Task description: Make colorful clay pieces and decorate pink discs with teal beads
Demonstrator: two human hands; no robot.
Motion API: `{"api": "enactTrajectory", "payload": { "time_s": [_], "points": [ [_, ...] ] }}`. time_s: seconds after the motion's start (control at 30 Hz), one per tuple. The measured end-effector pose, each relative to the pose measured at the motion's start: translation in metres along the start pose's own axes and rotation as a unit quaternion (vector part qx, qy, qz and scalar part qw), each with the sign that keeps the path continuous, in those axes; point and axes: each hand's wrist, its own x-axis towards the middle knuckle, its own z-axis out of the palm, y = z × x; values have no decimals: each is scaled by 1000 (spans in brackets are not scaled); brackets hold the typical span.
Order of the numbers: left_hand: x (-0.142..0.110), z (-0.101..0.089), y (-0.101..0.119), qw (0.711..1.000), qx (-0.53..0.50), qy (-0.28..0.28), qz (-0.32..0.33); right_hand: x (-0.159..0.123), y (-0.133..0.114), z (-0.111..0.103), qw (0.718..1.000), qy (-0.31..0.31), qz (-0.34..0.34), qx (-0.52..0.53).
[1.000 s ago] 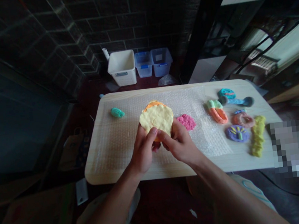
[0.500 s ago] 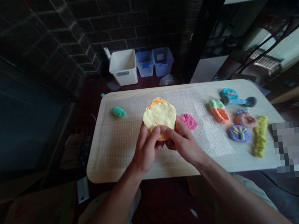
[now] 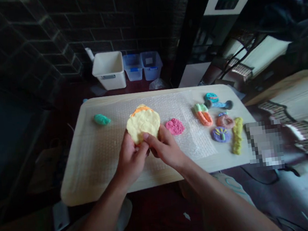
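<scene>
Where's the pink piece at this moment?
In the head view, the pink piece lies on the bubble wrap, to the right of the pale yellow disc and just beyond the right hand.

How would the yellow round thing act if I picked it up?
The yellow round thing might be a bit stiff, since its top isn't flopping above the left hand and right hand. Its uneven, doughy-looking surface could dent. Laid down, its flat shape probably wouldn't roll.

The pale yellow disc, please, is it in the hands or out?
In: the left hand and right hand grip the disc by its lower edge.
</scene>
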Motion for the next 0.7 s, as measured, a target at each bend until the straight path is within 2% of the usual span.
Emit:
{"api": "enactTrajectory", "payload": {
  "time_s": [0.2, 0.33, 0.43, 0.57, 0.7],
  "points": [
    [2, -1, 6, 999, -22, -33, -24, 3, -3, -1, 999, -20, 16, 23],
    [4, 0, 10, 999, -20, -21, -17, 2, -2, -3, 999, -22, 35, 25],
    [5, 4, 10, 1000, 8, -19, 4, 2, 1, -6, 999, -41, 10, 15],
    [7, 7, 10, 1000, 18, -19, 13, 1, 1, -7, 999, -33, 1, 26],
    [5, 6, 8, 1000, -13, -17, -7, -1, -3, -7, 999, -26, -19, 0]
  ]
}}
